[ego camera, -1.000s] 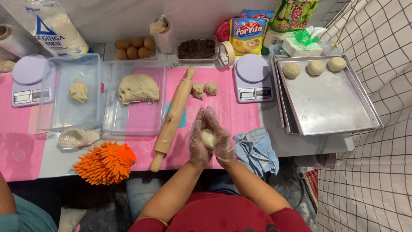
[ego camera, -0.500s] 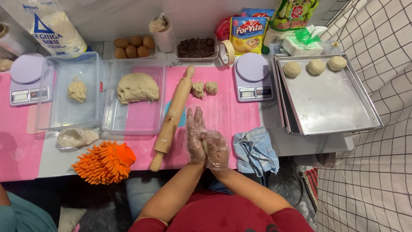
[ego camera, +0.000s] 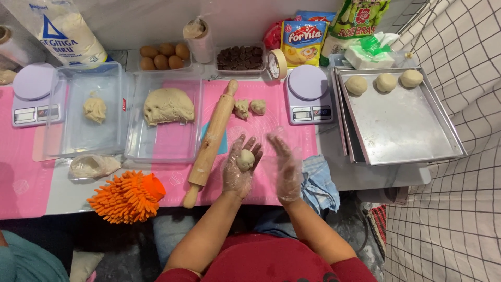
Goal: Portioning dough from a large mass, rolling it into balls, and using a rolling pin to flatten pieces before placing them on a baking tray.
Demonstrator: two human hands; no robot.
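Left hand (ego camera: pixel 239 169) in a clear plastic glove, palm up, fingers spread wide, a small round dough ball (ego camera: pixel 246 159) resting on the palm. Right hand (ego camera: pixel 284 169), also gloved, flat and open beside it, fingers straight and together, holding nothing, just apart from the ball. Both hover over the pink mat (ego camera: pixel 271 130).

Just left of the left hand: wooden rolling pin (ego camera: pixel 211 143), lying diagonally. Two small dough pieces (ego camera: pixel 249 108) on the mat above the hands. Clear tub (ego camera: pixel 164 151) with a big dough lump (ego camera: pixel 168 105); second clear tub (ego camera: pixel 86 143) further left with a small lump.

Scales: lilac round-top one (ego camera: pixel 308 91) right of the mat, another (ego camera: pixel 32 94) at far left.

Right: metal tray (ego camera: pixel 402 125) with three dough balls (ego camera: pixel 385 82) along its far edge.

Packages along the back wall: white flour bag with blue triangle mark (ego camera: pixel 57 31) at top left; yellow-and-blue pouch (ego camera: pixel 303 42) at centre; green-and-white bag (ego camera: pixel 355 21) right of it. Eggs (ego camera: pixel 164 55), tub of chocolate chips (ego camera: pixel 240 57), tape roll (ego camera: pixel 276 63) in between.

Front edge: orange noodle mitt (ego camera: pixel 128 196), blue cloth (ego camera: pixel 318 183) by the right wrist.
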